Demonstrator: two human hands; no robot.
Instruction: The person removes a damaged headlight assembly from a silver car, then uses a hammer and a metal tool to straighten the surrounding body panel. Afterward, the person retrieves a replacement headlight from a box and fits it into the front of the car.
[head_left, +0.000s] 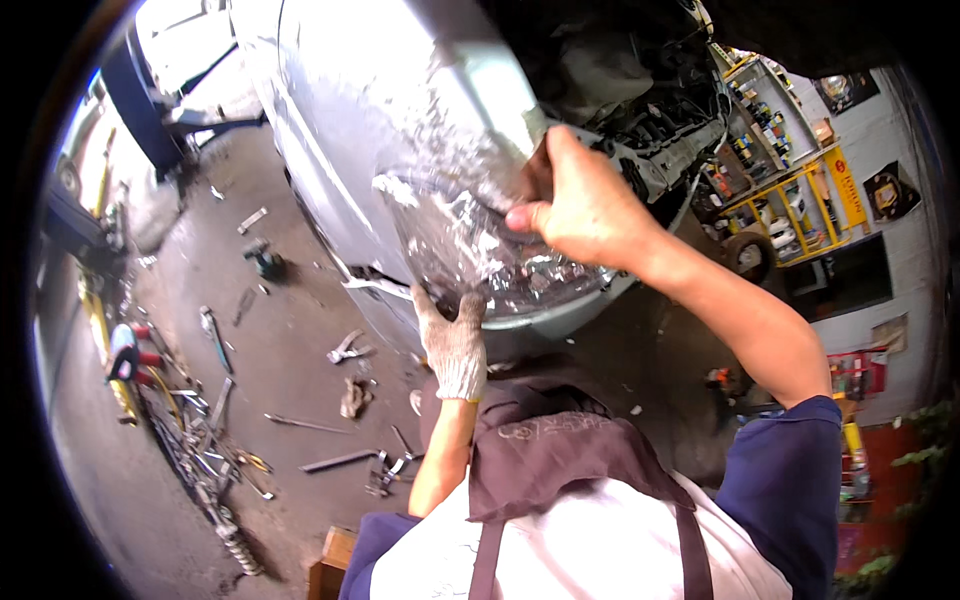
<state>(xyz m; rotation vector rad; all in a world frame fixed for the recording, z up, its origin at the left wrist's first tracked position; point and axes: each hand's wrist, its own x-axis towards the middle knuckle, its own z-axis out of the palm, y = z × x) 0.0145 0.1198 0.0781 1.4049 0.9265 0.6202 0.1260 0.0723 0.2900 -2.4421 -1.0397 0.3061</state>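
A silver car's front corner with a clear headlight (460,240) lies in front of me. Shiny, crinkled texture, like clear film, runs over the lens and up the pale panel (370,90); part of it is blurred. My right hand (590,205), bare, is closed at the headlight's upper right side. Its thumb and fingers pinch together around something dark that I cannot make out. My left hand (455,335), in a white knitted glove, rests at the headlight's lower edge. Its thumb and fingers are spread apart, with the fingertips against the edge.
On the floor to the left lie several hand tools, among them pliers (348,347), a green power tool (265,260) and a coil spring strut (235,545). A blue lift post (140,100) stands beyond. At right are the engine bay (660,140), a yellow rack (815,205) and a tyre (748,257).
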